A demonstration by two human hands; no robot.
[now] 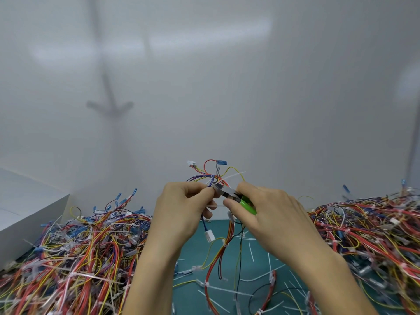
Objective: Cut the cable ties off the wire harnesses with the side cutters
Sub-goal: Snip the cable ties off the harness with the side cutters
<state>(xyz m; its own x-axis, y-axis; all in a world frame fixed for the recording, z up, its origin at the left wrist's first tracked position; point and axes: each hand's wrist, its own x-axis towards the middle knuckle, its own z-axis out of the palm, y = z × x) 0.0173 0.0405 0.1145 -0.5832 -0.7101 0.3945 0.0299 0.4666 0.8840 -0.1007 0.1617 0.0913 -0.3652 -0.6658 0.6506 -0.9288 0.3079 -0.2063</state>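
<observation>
The wire harness [211, 176] is held up at mid-frame above the green mat [261, 253], its bundled part pinched in the curled fingertips [205, 191] of the left hand [181, 208], with red, yellow, blue and purple leads fanning out above the fingers and the rest of the wires hanging below the hand down to the mat, a white connector [209, 236] dangling among them. A white cable tie [231, 176] sticks out of the bundle up and to the right, just beside those fingertips. The right hand [268, 212] grasps the side cutters [229, 195] by their green handles, thumb and fingers curled round them, and the metal head points left, its tip touching the bundle right at the left fingertips; whether the blades are closed on the tie cannot be told. Both hands are raised with backs to the camera, forearms coming up from the lower edge and converging. Heaps of harnesses lie to the left [75, 246] and right [368, 223] of the mat, loose white tie pieces [251, 252] lie on it, and a white box [27, 212] stands at the far left
</observation>
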